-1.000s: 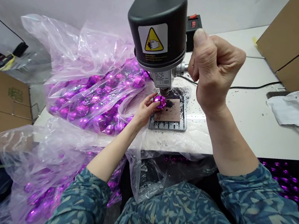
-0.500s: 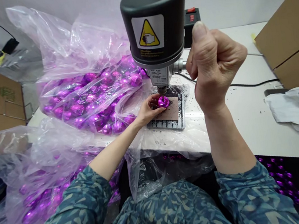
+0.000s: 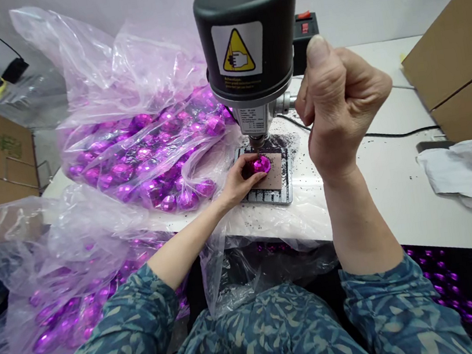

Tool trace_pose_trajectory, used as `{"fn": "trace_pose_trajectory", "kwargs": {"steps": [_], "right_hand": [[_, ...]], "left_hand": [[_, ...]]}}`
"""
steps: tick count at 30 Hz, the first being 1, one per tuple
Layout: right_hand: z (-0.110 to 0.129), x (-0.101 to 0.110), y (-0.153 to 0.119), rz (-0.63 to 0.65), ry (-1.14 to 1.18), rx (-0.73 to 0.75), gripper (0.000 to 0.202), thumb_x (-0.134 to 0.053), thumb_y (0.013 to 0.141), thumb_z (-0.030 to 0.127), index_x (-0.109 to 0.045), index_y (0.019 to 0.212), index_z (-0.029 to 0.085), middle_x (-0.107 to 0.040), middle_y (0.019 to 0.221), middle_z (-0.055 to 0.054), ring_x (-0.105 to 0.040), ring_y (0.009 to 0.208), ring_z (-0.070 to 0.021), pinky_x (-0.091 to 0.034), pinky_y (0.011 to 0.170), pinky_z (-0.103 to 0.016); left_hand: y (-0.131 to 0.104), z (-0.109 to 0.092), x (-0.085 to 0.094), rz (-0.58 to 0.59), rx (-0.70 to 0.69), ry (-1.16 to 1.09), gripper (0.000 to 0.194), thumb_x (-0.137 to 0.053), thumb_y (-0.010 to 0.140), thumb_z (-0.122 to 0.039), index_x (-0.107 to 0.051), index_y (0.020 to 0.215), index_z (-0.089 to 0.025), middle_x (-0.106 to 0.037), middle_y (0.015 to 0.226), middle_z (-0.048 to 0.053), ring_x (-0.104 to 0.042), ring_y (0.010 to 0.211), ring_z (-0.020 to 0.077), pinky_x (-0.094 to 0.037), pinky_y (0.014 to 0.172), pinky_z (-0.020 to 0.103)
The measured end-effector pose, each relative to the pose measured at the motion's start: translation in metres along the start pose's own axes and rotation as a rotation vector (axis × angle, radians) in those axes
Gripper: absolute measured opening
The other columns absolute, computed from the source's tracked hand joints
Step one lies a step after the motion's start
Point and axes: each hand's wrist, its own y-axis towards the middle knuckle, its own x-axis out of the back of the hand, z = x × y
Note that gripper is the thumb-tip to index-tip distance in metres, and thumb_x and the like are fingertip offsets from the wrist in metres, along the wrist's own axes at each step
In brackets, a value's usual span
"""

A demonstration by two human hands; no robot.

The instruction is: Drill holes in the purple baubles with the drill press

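Between the thumb and fingers of my left hand [image 3: 240, 179] is a shiny purple faceted ball [image 3: 262, 164]. It sits over a tan board [image 3: 274, 178] on the machine's metal base plate [image 3: 280, 197], just below the chuck [image 3: 258, 140] of a small black bench drill press [image 3: 248, 29]. My right hand [image 3: 340, 104] is closed in a fist at the drill press's right side, around the end of its feed lever [image 3: 291, 102]; the grip itself is hidden by the fingers.
Clear plastic bags of purple balls [image 3: 146, 160] lie to the left, with another bag [image 3: 82, 304] lower down. Dark shavings litter the white table [image 3: 394, 178]. Cardboard boxes [image 3: 459, 52] stand on both sides. White crumpled paper [image 3: 458, 169] and a black cable [image 3: 401, 132] lie at right.
My left hand has shifted slightly right and down with the purple ball, which now sits a little lower and further from the chuck. My right hand has hardly moved.
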Motion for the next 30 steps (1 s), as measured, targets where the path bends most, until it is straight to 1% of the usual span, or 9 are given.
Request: {"fn": "trace_pose_trajectory", "kwargs": {"steps": [3,5,7,9,12,16,21,26,30], "right_hand": [[-0.001,0.002,-0.002,0.011,-0.021,0.001,0.063,-0.06,0.09,0.064,-0.031,0.052,0.023,-0.03,0.044,0.005,-0.027,0.04,-0.0075,-0.025,0.043,-0.033],[-0.003,0.003,-0.005,0.021,-0.042,0.014,0.063,-0.06,0.092,0.063,-0.031,0.052,0.023,-0.031,0.044,0.005,-0.027,0.039,-0.0076,-0.024,0.043,-0.033],[-0.006,0.004,-0.011,0.013,-0.05,0.056,0.064,-0.059,0.095,0.059,-0.031,0.051,0.022,-0.03,0.043,0.005,-0.025,0.038,-0.0061,-0.023,0.041,-0.032],[-0.01,0.005,-0.016,-0.003,-0.023,0.099,0.064,-0.061,0.099,0.05,-0.031,0.051,0.02,-0.029,0.043,0.006,-0.026,0.037,-0.004,-0.021,0.04,-0.029],[-0.015,0.005,-0.022,-0.019,0.034,0.168,0.06,-0.062,0.1,0.033,-0.029,0.053,0.018,-0.029,0.045,0.006,-0.029,0.038,-0.0023,-0.022,0.04,-0.025],[-0.021,0.007,-0.029,-0.008,0.019,0.247,0.058,-0.058,0.1,0.027,-0.024,0.055,0.019,-0.029,0.044,0.006,-0.027,0.037,-0.0035,-0.022,0.038,-0.026],[-0.025,0.01,-0.038,-0.002,0.004,0.325,0.049,-0.056,0.096,0.015,-0.03,0.055,0.018,-0.029,0.048,0.006,-0.028,0.041,-0.0027,-0.02,0.041,-0.024],[-0.033,0.01,-0.043,-0.024,0.027,0.366,0.047,-0.055,0.094,0.015,-0.029,0.055,0.019,-0.027,0.046,0.006,-0.029,0.039,-0.0044,-0.026,0.042,-0.026],[-0.043,0.014,-0.047,0.011,0.059,0.447,0.044,-0.053,0.091,0.012,-0.027,0.056,0.02,-0.029,0.043,0.007,-0.028,0.035,-0.0055,-0.028,0.041,-0.028]], "left_hand": [[-0.001,0.005,-0.006,-0.033,0.067,-0.124,0.064,-0.083,0.083,-0.06,-0.059,0.127,-0.02,-0.072,0.123,0.013,-0.072,0.113,0.0261,-0.059,0.102,0.045],[-0.002,0.008,-0.008,-0.052,0.079,-0.175,0.066,-0.086,0.08,-0.061,-0.059,0.126,-0.021,-0.072,0.123,0.012,-0.073,0.113,0.0262,-0.06,0.102,0.045],[-0.002,0.01,-0.009,-0.062,0.069,-0.197,0.066,-0.086,0.08,-0.06,-0.059,0.125,-0.021,-0.072,0.125,0.012,-0.072,0.116,0.0266,-0.059,0.105,0.047],[-0.002,0.011,-0.009,-0.059,0.05,-0.202,0.064,-0.086,0.08,-0.058,-0.059,0.125,-0.021,-0.071,0.127,0.013,-0.071,0.119,0.0271,-0.057,0.108,0.049],[-0.002,0.011,-0.008,-0.051,0.031,-0.194,0.062,-0.086,0.082,-0.057,-0.059,0.126,-0.021,-0.071,0.128,0.013,-0.07,0.122,0.0275,-0.056,0.11,0.05],[-0.002,0.006,-0.007,-0.046,0.034,-0.185,0.06,-0.086,0.082,-0.055,-0.06,0.124,-0.022,-0.072,0.127,0.013,-0.071,0.12,0.0277,-0.056,0.109,0.05],[-0.002,0.0,-0.006,-0.056,0.026,-0.142,0.058,-0.086,0.083,-0.055,-0.061,0.123,-0.021,-0.072,0.126,0.013,-0.071,0.119,0.0291,-0.056,0.106,0.05],[-0.002,0.0,-0.006,-0.06,0.036,-0.106,0.063,-0.084,0.082,-0.062,-0.06,0.124,-0.021,-0.072,0.127,0.014,-0.07,0.12,0.0287,-0.055,0.108,0.05],[-0.003,0.002,-0.007,-0.055,0.045,-0.113,0.064,-0.082,0.082,-0.064,-0.06,0.125,-0.022,-0.071,0.129,0.014,-0.069,0.121,0.0279,-0.054,0.108,0.05]]}}
